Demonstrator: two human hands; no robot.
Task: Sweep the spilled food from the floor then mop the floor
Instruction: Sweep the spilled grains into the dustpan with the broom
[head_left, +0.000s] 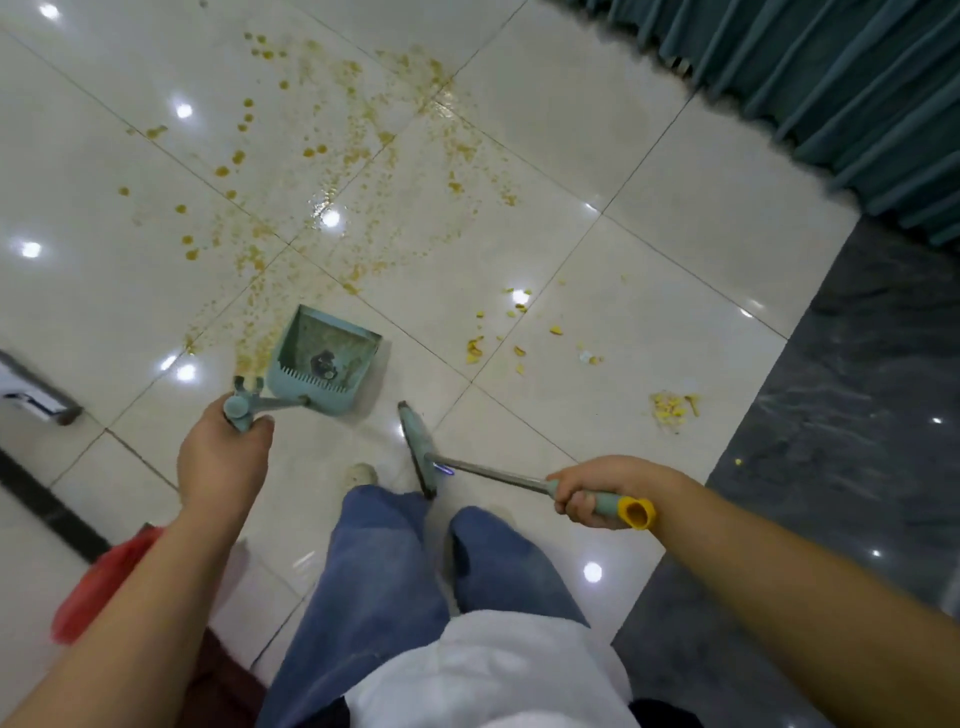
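At the far left edge, about 9 o'clock, a dark-edged flat object (36, 392) is cut off by the frame and too blurred to name. Below it, near 8 o'clock, a red plastic bag (98, 582) lies on the floor (649, 171), partly hidden behind the left forearm.

The left hand (223, 462) is closed around the top of the dustpan handle (240, 408); its fingers are hidden beneath the hand, only the thumb and knuckles showing. The pale green dustpan (324, 358) sits just left of center, its mouth facing 12 o'clock, with a small dark clump inside that is hard to make out.

From 10 to 12 o'clock the spilled food (322, 150) spreads over the glossy cream tiles as orange-brown drops and smears, reaching the dustpan's left side.

At center, 2 blue trouser legs (374, 561) and 1 pale shoe tip (361, 474) show; the other foot is hidden. The broom (418, 447) head sits on the floor just right of the dustpan, apart from it.

Near 3 o'clock, yellow crumbs (672, 406) lie scattered on the tiles.

The right hand (597, 491) is wrapped tightly around the broom's green grip, beside its yellow end cap.

At 1 to 2 o'clock hangs a teal curtain (831, 78); its hem is blurred.
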